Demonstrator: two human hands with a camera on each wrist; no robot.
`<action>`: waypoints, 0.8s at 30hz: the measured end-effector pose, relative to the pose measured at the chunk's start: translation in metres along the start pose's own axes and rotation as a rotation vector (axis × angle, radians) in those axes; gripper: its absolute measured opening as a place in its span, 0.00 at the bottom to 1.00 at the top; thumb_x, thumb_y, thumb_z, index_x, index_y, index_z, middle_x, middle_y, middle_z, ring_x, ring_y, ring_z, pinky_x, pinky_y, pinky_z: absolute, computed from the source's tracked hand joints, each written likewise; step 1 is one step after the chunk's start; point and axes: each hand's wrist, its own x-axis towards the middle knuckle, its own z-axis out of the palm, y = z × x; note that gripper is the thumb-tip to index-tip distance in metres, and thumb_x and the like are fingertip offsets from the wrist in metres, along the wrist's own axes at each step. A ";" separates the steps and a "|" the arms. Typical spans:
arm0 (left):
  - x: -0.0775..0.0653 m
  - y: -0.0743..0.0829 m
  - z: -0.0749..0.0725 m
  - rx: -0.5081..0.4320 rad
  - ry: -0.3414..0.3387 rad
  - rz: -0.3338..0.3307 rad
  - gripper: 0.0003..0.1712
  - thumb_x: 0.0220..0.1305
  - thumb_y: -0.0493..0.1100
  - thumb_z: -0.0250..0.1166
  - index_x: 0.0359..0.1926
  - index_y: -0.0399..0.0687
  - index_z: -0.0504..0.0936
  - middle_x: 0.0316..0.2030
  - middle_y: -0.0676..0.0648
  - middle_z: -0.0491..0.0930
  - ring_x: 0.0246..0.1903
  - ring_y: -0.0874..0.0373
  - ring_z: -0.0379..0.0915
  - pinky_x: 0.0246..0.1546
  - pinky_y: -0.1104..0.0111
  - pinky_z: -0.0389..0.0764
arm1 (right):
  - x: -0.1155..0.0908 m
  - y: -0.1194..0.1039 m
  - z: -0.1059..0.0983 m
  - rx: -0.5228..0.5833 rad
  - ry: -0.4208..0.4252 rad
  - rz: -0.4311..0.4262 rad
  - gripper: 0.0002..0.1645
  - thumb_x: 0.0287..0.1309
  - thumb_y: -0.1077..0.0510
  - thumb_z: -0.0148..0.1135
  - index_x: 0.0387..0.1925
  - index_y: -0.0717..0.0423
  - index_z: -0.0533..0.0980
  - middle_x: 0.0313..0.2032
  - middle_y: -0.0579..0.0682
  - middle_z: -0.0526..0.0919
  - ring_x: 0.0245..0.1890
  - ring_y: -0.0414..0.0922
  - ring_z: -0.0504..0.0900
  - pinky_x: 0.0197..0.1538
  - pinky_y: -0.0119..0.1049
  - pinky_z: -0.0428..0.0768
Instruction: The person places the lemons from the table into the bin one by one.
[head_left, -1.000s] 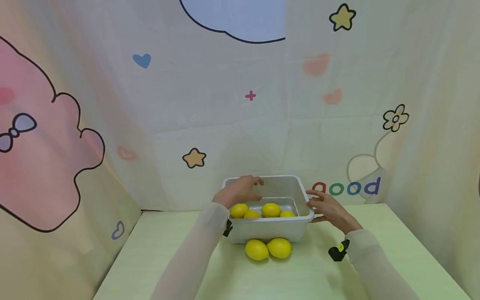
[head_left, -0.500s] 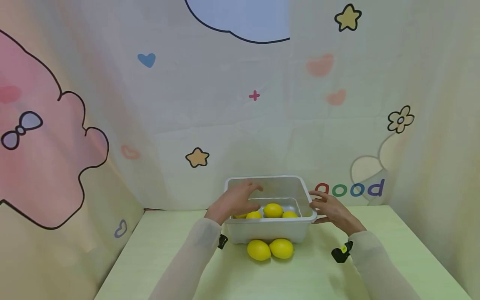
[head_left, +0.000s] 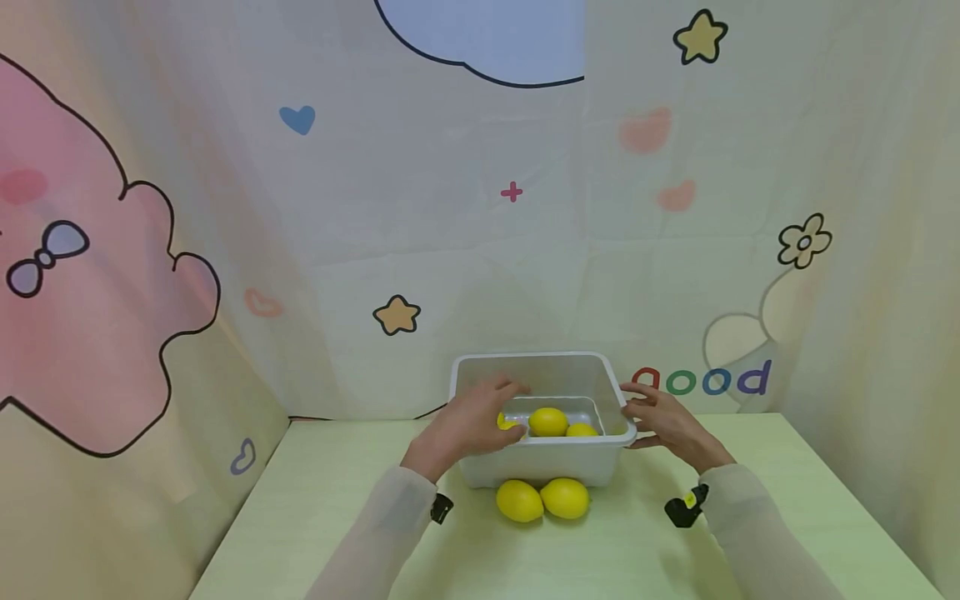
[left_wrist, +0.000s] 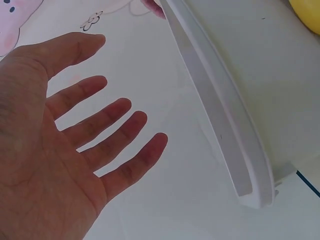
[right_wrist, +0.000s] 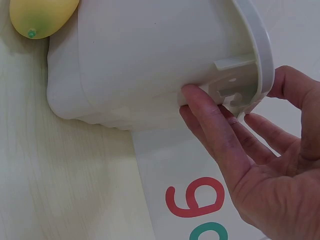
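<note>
A white plastic bin (head_left: 536, 462) holds several yellow lemons (head_left: 548, 422), partly hidden in the head view. My left hand (head_left: 468, 421) hovers over the bin's left front edge with its fingers spread and nothing in it. In the left wrist view that left hand (left_wrist: 75, 140) is apart from the bin's rim (left_wrist: 235, 110). On the other side, my right hand (head_left: 671, 425) holds the bin's right end. In the right wrist view its fingers (right_wrist: 215, 125) lie against the wall beneath the handle, with the thumb at the rim.
Two lemons (head_left: 520, 501) (head_left: 566, 498) lie side by side on the pale table (head_left: 337, 517), just in front of the bin. A printed curtain (head_left: 450, 208) hangs right behind the bin and along both sides.
My left hand has drawn back and down from inside the bin toward its front left edge. The head view has shifted slightly. My right hand stays at the bin's right end.
</note>
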 end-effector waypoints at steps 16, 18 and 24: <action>-0.027 0.005 0.015 0.054 0.101 0.054 0.30 0.60 0.56 0.60 0.63 0.61 0.67 0.60 0.54 0.70 0.55 0.56 0.72 0.55 0.61 0.76 | 0.000 0.000 -0.001 -0.002 0.003 0.002 0.40 0.61 0.50 0.57 0.70 0.51 0.53 0.64 0.67 0.62 0.48 0.56 0.80 0.42 0.46 0.84; -0.029 0.004 0.020 0.062 0.117 0.068 0.29 0.60 0.56 0.60 0.62 0.61 0.68 0.59 0.54 0.71 0.54 0.56 0.72 0.53 0.62 0.77 | 0.000 0.000 -0.001 -0.002 0.001 0.002 0.40 0.61 0.50 0.57 0.70 0.51 0.52 0.64 0.67 0.61 0.46 0.53 0.81 0.42 0.46 0.84; -0.034 0.004 0.031 0.080 0.155 0.106 0.26 0.60 0.55 0.60 0.60 0.59 0.71 0.57 0.54 0.73 0.53 0.58 0.73 0.48 0.63 0.80 | 0.000 -0.001 0.000 -0.002 -0.001 0.004 0.41 0.60 0.50 0.57 0.70 0.51 0.52 0.64 0.67 0.61 0.47 0.56 0.81 0.42 0.46 0.84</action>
